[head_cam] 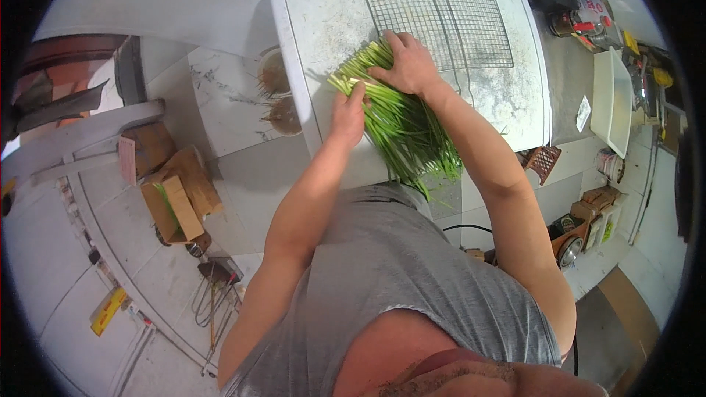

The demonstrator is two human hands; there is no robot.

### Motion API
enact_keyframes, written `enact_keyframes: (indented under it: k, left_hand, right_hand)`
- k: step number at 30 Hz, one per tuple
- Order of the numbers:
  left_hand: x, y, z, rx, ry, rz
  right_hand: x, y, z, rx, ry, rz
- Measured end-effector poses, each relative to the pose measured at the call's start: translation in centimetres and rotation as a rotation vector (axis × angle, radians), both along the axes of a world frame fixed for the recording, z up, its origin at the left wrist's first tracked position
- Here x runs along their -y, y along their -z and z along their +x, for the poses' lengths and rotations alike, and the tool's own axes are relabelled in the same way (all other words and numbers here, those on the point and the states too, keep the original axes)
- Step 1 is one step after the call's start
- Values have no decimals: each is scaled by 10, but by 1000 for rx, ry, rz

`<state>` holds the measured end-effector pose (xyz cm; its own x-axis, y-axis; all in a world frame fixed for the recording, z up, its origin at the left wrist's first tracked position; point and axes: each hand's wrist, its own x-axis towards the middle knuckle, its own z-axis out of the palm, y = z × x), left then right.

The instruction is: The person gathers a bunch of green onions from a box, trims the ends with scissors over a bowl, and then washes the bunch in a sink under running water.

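Observation:
A large bundle of green chives (394, 116), or a similar long-leaved green, lies on a worn white tabletop (325, 16). The pale cut ends point away from me, and the leaf tips hang over the near edge. My left hand (348, 118) grips some stalks close to their pale ends, thumb on top. My right hand (411, 63) lies over the far right part of the bundle, thumb and fingers spread against the stalks. Just beyond it, a hinged wire grilling rack (441, 19) is unfolded on the tabletop, one half raised at the back.
Two round tubs (284, 116) with thin sticks stand left of the table. A cardboard box (171, 209) with some greens sits on the left floor. To the right are a metal counter (568, 82), a pale plastic bin (612, 102) and a brown plastic basket (543, 164).

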<state>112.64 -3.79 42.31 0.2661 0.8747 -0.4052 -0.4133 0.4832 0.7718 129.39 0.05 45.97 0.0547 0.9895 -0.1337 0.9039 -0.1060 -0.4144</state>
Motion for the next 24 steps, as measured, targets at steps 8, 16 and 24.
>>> enact_keyframes:
  k: [8,16,24]
  left_hand:
    - [3,13,-5,61,13,33]
    - [12,9,-11,-99,89,152]
    - [19,-1,-7,-127,40,171]
  right_hand:
    - [-9,1,-18,90,-67,-24]
    - [-13,3,-28,225,-182,10]
    - [-11,9,-28,243,-330,117]
